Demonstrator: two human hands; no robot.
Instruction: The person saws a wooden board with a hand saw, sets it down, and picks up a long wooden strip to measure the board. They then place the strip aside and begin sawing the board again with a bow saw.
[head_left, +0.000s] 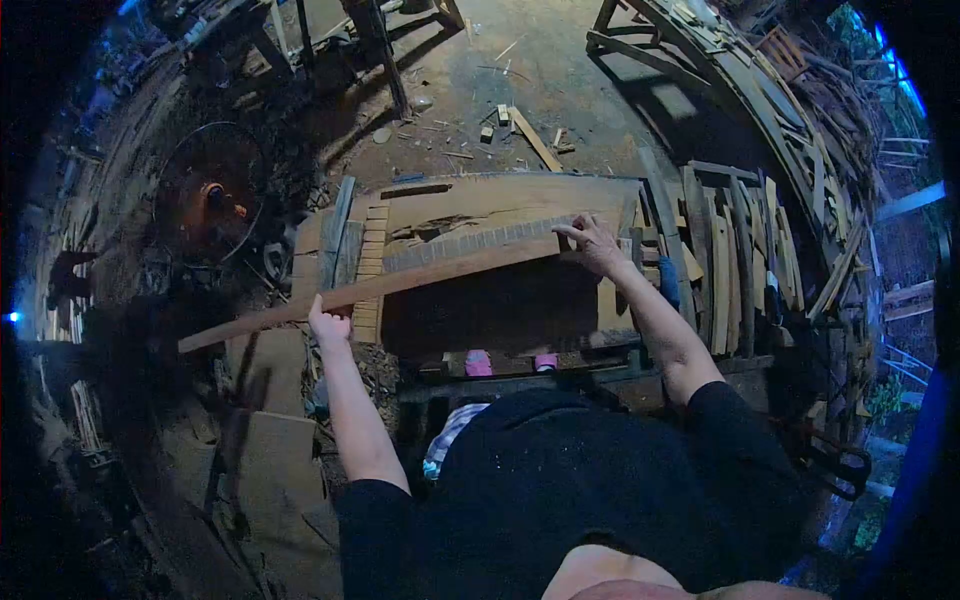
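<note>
A long, narrow wooden plank (440, 272) runs slantwise across the front of me, its left end lower and reaching past the workbench. My left hand (330, 325) is closed on it left of the middle, with part of the fingers hidden. At the plank's right end my right hand (596, 246) grips it, fingers curled over the end. Behind the plank lies a row of small greyish wood pieces (480, 241) on a wide wooden board (540, 194). Another column of short wood pieces (372, 240) sits to the left.
Several wooden slats (735, 255) stand side by side on the right. A round fan-like thing (212, 195) is at the left, dimly seen. Offcuts (535, 138) lie on the floor beyond the bench. Stacked lumber (770, 100) fills the far right. Pink footwear (479, 363) shows below.
</note>
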